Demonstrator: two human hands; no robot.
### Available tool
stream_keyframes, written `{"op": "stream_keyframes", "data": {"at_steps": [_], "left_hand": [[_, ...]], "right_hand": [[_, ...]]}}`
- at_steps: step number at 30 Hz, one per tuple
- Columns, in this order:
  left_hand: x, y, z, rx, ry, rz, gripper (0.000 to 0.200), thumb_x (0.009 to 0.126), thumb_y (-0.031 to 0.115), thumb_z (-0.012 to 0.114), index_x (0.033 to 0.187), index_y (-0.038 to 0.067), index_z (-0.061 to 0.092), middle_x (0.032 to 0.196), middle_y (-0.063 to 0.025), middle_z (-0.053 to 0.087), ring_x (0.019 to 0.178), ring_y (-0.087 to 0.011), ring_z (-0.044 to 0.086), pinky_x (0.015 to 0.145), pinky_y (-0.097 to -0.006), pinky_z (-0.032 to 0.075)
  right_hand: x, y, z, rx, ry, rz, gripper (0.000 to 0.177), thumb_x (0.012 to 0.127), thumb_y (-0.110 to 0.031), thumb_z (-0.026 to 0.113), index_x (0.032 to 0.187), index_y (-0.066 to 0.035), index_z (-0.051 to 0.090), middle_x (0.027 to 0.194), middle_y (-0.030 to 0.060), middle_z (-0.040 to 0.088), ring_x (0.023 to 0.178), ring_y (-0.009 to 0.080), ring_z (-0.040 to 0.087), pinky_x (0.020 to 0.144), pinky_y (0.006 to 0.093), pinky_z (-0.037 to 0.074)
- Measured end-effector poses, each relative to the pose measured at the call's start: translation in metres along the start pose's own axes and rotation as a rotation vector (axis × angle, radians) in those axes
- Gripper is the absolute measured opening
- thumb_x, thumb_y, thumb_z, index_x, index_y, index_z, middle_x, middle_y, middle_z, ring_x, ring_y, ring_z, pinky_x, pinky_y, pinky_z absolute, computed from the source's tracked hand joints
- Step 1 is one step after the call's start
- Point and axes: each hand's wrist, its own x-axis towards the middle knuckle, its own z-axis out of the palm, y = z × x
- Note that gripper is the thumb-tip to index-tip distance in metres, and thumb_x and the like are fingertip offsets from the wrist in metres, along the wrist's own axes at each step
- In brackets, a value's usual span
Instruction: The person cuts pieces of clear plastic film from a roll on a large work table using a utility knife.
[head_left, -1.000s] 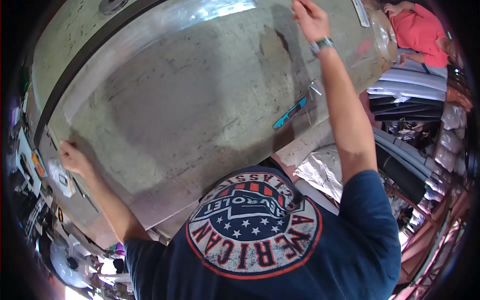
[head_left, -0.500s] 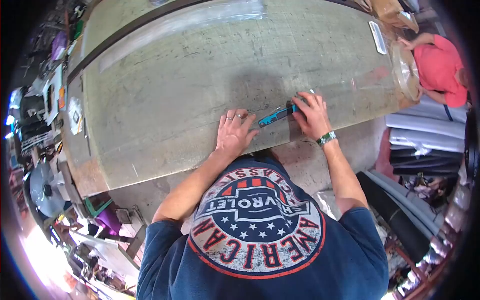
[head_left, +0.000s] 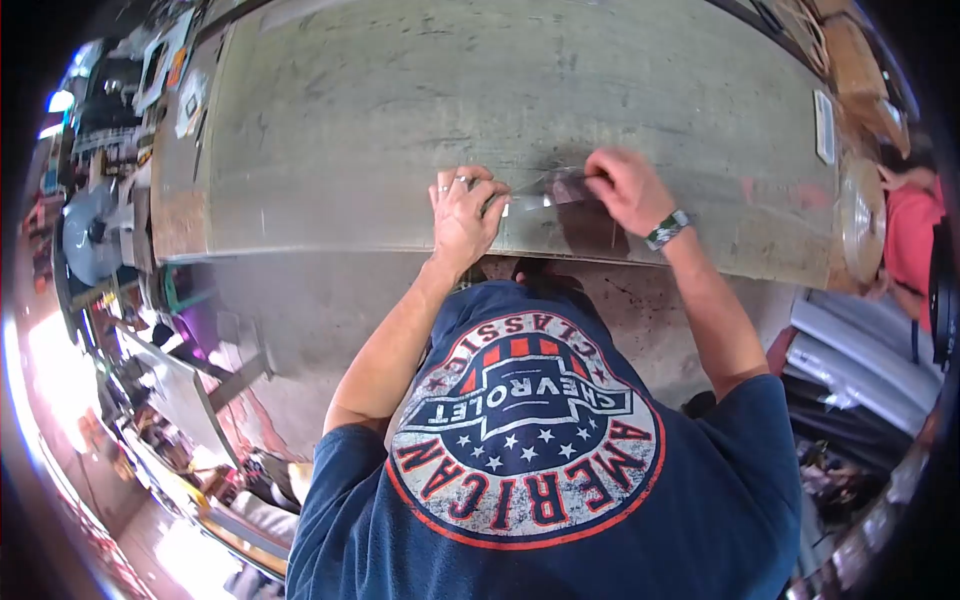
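Observation:
My left hand is at the table's near edge with its fingers curled and pinching the left end of a thin clear plastic strip. A ring shows on one finger. My right hand, blurred by motion and wearing a patterned wristband, is raised a little to the right with its fingers drawn together on the same plastic. Between the hands, the clear plastic strip catches the light; its exact outline is hard to make out. Both hands are above the worn greenish table top. The blue and black knife is not visible now.
At the table's right end are a roll of clear material and a small white-framed object. A person in a pink top stands beyond. Grey rolls lie below right. Cluttered shelving and a grey fan-like disc are at left.
The blue and black knife has gone from under my right hand. My left fingers have curled from flat to pinching, and my right hand has closed and lifted. The view has shifted.

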Motion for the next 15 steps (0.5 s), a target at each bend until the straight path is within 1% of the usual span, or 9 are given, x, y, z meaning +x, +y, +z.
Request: {"op": "stream_keyframes", "data": {"at_steps": [1,3,4,5,8,9,11,13,15], "left_hand": [[0.000,0.007,-0.005,0.033,0.042,0.015,0.011,0.084,0.015,0.079,0.094,0.013,0.076,0.110,-0.0033,0.067,0.109,-0.0296,0.056,0.094,-0.0441,0.043],[-0.012,0.005,-0.010,-0.138,0.068,0.033,0.010,0.084,0.011,0.078,0.094,0.010,0.075,0.104,-0.0047,0.070,0.103,-0.0305,0.059,0.090,-0.0431,0.047],[-0.018,0.006,-0.013,-0.225,0.080,0.047,0.010,0.084,0.009,0.077,0.094,0.009,0.075,0.101,-0.0054,0.071,0.100,-0.0310,0.061,0.089,-0.0427,0.048],[-0.029,0.011,-0.021,-0.286,0.116,-0.007,0.007,0.087,0.006,0.075,0.093,0.005,0.074,0.094,-0.0081,0.074,0.090,-0.0269,0.067,0.082,-0.0373,0.053],[-0.064,0.021,-0.056,-0.509,-0.042,-0.463,0.006,0.090,0.007,0.075,0.095,0.004,0.073,0.094,-0.0080,0.075,0.087,-0.0189,0.069,0.082,-0.0319,0.054],[-0.075,0.017,-0.062,-0.523,-0.029,-0.531,0.007,0.091,0.006,0.076,0.096,0.002,0.072,0.093,-0.0072,0.075,0.087,-0.0119,0.068,0.083,-0.0271,0.054],[-0.091,0.012,-0.076,-0.545,0.016,-0.524,0.008,0.090,0.004,0.076,0.096,0.001,0.071,0.092,-0.0063,0.074,0.086,-0.0115,0.067,0.083,-0.0277,0.054],[-0.098,0.009,-0.084,-0.621,0.100,-0.470,0.011,0.088,-0.002,0.076,0.097,0.000,0.070,0.094,-0.0049,0.073,0.085,-0.0106,0.064,0.082,-0.0281,0.053],[-0.100,0.008,-0.099,-0.636,0.124,-0.452,0.016,0.087,-0.006,0.077,0.098,0.001,0.068,0.099,-0.0042,0.071,0.088,-0.0095,0.063,0.081,-0.0248,0.051]], "right_hand": [[0.008,0.005,-0.008,-0.017,0.050,-0.033,0.014,0.088,-0.007,0.068,0.097,-0.003,0.058,0.087,0.0166,0.065,0.084,0.0389,0.063,0.075,0.0463,0.050],[0.033,0.017,-0.022,0.025,0.073,0.095,0.013,0.091,-0.009,0.069,0.099,-0.004,0.059,0.086,0.0149,0.065,0.084,0.0361,0.064,0.076,0.0444,0.051],[0.048,0.034,-0.023,0.028,0.070,0.090,0.014,0.091,-0.010,0.069,0.100,-0.005,0.059,0.088,0.0147,0.066,0.083,0.0354,0.064,0.076,0.0439,0.051],[0.065,0.051,-0.024,0.031,0.070,0.088,0.015,0.091,-0.010,0.070,0.101,-0.005,0.060,0.090,0.0145,0.067,0.083,0.0348,0.064,0.076,0.0435,0.051],[0.103,0.080,-0.017,-0.028,-0.025,0.170,0.014,0.093,-0.011,0.070,0.102,-0.003,0.063,0.096,0.0123,0.068,0.090,0.0261,0.065,0.081,0.0382,0.051],[0.105,0.076,-0.012,-0.154,0.060,0.064,0.015,0.093,-0.013,0.070,0.104,-0.003,0.064,0.099,0.0131,0.069,0.094,0.0270,0.065,0.083,0.0391,0.051],[0.111,0.067,-0.001,-0.404,0.233,-0.147,0.020,0.094,-0.017,0.071,0.108,-0.005,0.067,0.104,0.0148,0.071,0.101,0.0286,0.066,0.087,0.0409,0.052],[0.104,0.005,0.016,-0.248,0.214,-0.090,0.031,0.093,-0.026,0.074,0.116,-0.005,0.070,0.113,0.0159,0.072,0.111,0.0312,0.065,0.095,0.0421,0.052],[0.082,-0.053,0.058,0.148,0.023,-0.003,0.048,0.093,-0.040,0.075,0.125,-0.005,0.068,0.119,0.0170,0.072,0.111,0.0326,0.068,0.095,0.0420,0.054]]}}
